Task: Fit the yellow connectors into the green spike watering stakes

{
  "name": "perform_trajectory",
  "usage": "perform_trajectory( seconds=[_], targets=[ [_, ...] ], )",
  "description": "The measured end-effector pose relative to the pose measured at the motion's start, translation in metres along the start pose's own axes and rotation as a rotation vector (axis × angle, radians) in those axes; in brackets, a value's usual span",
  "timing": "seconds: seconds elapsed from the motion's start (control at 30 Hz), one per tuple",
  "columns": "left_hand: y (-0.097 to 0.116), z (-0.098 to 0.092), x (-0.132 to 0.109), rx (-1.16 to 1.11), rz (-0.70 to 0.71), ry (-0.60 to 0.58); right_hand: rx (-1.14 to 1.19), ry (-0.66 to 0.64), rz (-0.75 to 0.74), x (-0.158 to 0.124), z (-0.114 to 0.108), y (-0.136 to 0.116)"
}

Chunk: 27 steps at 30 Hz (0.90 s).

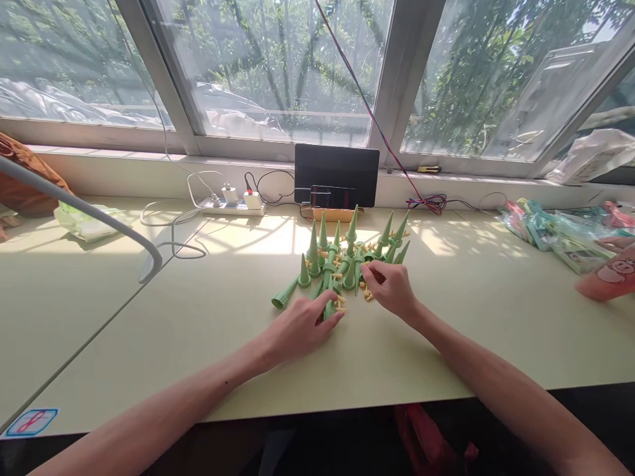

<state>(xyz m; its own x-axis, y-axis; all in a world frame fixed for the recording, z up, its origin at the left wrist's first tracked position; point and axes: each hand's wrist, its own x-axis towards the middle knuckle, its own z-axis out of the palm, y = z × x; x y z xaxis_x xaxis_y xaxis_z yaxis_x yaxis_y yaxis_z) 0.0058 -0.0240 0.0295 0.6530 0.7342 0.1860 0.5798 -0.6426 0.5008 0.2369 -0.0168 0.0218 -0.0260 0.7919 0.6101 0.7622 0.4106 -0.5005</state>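
A cluster of green cone-shaped plastic watering spikes [304,274] covers the middle of the table, some upright and some lying down. Small yellow T-shaped valves [368,295] are scattered among them. My left hand [310,320] is at the near side of the cluster, its thumb and fingers curled round a green spike [328,308]; part of that spike is hidden by the fingers. To its right, my right hand [391,285] pinches a small yellow piece that looks like a valve [366,265], mostly covered by the fingertips.
Behind the cluster, a black tablet [337,168] and a phone [333,197] lean near the window. A power strip [233,207] with cables lies at the back left. A grey curved bar [99,215] crosses the left side. Plastic-bagged items [540,228] and a pink cup [608,274] are at right.
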Motion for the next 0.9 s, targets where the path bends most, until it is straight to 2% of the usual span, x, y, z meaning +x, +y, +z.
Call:
perform_trajectory(
  seconds=[0.2, 0.43, 0.67, 0.9],
  targets=[
    [0.004, -0.005, 0.000, 0.078, 0.008, -0.060, -0.044, -0.119, 0.002, 0.005, -0.006, 0.005],
    [-0.001, -0.006, -0.001, 0.268, 0.071, -0.029, -0.117, -0.263, -0.007, 0.009, -0.012, 0.007],
    [-0.002, -0.007, 0.000, 0.240, 0.132, 0.003, -0.136, -0.380, -0.011, 0.011, -0.019, 0.009],
    [-0.001, -0.010, 0.000, 0.231, 0.121, -0.037, -0.189, -0.491, -0.009, 0.013, -0.024, 0.005]
  ],
)
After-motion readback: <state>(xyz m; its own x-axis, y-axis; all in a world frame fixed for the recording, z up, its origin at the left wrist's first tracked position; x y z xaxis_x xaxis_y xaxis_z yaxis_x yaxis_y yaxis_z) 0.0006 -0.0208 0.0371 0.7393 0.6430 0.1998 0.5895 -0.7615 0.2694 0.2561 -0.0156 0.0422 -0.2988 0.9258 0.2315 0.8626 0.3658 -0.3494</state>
